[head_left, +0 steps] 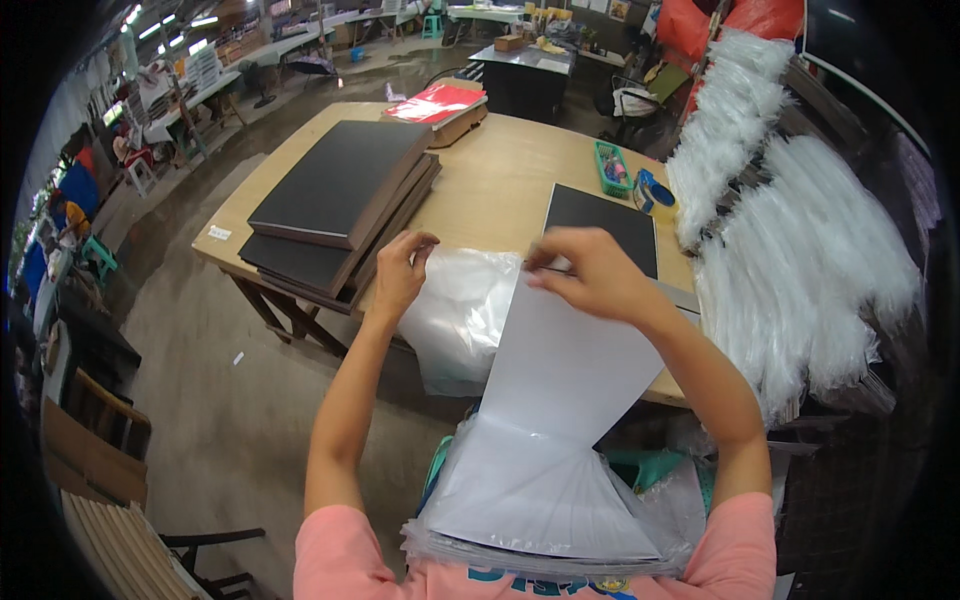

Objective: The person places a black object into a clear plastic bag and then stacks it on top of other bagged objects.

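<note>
1. Left hand (400,278): thumb and fingertips are pinched together on the upper left corner of the clear plastic bag (462,315).

2. Right hand (592,275): thumb and fingertips are closed on the upper left part of the white sheet (575,355). Whether they also hold the bag's right corner cannot be told.

3. Location: the bag hangs over the near edge of the worktable (490,205), between the hands. The sheet rises beside it, from the film-covered stack (540,500) at the person's lap.

4. Bag handling: the film should be very light, limp and slippery, likely to cling and wrinkle. Take hold at both upper corners; a pinch in the middle would probably crease it.

5. Sheet handling: it appears light and flexible, with enough stiffness to stand in a smooth curve. Grip it near a top corner; hard pressure could dent or smudge it.

6. Surroundings: the black board stack (340,180) lies to the left; a black board (608,225) and a green basket (602,165) lie beyond the right hand. Bundled clear film (800,275) fills the right side.
</note>
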A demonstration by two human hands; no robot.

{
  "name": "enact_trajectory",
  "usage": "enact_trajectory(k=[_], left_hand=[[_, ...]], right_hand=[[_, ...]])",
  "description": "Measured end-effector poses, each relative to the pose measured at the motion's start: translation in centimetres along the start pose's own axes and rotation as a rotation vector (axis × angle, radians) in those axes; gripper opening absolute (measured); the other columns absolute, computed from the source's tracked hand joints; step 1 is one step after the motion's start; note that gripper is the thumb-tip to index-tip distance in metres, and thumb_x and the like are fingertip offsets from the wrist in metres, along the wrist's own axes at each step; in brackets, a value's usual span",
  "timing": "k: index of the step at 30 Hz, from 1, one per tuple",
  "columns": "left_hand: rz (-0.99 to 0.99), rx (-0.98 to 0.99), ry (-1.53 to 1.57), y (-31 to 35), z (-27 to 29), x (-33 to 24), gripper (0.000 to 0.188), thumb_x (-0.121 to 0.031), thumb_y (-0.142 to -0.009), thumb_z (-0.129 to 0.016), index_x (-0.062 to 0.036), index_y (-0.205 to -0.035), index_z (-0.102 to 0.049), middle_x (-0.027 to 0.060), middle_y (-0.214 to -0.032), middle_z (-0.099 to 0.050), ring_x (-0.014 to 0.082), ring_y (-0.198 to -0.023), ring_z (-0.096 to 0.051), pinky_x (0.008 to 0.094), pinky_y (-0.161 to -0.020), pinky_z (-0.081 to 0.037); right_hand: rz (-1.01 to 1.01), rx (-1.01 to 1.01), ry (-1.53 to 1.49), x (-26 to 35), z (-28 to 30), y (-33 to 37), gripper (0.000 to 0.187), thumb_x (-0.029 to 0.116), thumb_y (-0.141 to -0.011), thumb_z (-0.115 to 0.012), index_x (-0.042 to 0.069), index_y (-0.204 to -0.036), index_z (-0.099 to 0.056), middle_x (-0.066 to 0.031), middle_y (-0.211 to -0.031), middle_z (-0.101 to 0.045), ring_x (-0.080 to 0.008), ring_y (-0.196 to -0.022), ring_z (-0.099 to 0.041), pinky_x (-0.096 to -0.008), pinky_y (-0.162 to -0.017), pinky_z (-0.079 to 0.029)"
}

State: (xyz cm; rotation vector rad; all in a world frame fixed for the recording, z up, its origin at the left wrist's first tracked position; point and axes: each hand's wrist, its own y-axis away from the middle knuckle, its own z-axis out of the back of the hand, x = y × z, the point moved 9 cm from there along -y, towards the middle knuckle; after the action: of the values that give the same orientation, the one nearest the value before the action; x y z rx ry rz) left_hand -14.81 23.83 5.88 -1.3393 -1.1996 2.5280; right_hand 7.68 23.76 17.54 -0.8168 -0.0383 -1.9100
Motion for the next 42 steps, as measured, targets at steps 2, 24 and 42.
enact_trajectory(k=[2, 24, 42], left_hand=[[0.096, 0.03, 0.087, -1.1, 0.0, -1.0, 0.008, -0.005, -0.08, -0.065, 0.0016, -0.085, -0.065, 0.0118, -0.067, -0.06, 0.0151, -0.055, -0.057, 0.0292, -0.054, -0.044], [0.424, 1.464, 0.331, 5.7, -5.9, 3.0, 0.039, -0.04, -0.095, -0.048, -0.0061, -0.104, -0.065, 0.0017, -0.087, -0.067, 0.0115, -0.079, -0.052, 0.0265, -0.076, -0.041], [0.164, 1.377, 1.565, 15.8, -0.2, -6.1, 0.042, -0.026, -0.082, -0.068, 0.0003, -0.112, -0.056, 0.0138, -0.105, -0.061, 0.0221, -0.096, -0.057, 0.0359, -0.083, -0.046]], right_hand=[[0.013, 0.047, 0.072, -2.1, -1.9, -4.9, 0.023, 0.011, -0.074, -0.069, 0.002, -0.094, -0.064, -0.0147, -0.093, -0.066, -0.0257, -0.086, -0.064, -0.0327, -0.079, -0.049], [0.093, 0.662, 0.029, -5.2, -13.8, -12.3, 0.02, 0.013, -0.082, -0.064, -0.002, -0.093, -0.058, -0.0118, -0.074, -0.065, -0.0265, -0.072, -0.062, -0.0334, -0.069, -0.047], [0.188, 0.724, -1.369, 1.9, -6.1, 13.5, 0.024, 0.02, -0.093, -0.05, 0.0, -0.096, -0.063, -0.013, -0.083, -0.067, -0.0263, -0.079, -0.063, -0.0415, -0.072, -0.05]])
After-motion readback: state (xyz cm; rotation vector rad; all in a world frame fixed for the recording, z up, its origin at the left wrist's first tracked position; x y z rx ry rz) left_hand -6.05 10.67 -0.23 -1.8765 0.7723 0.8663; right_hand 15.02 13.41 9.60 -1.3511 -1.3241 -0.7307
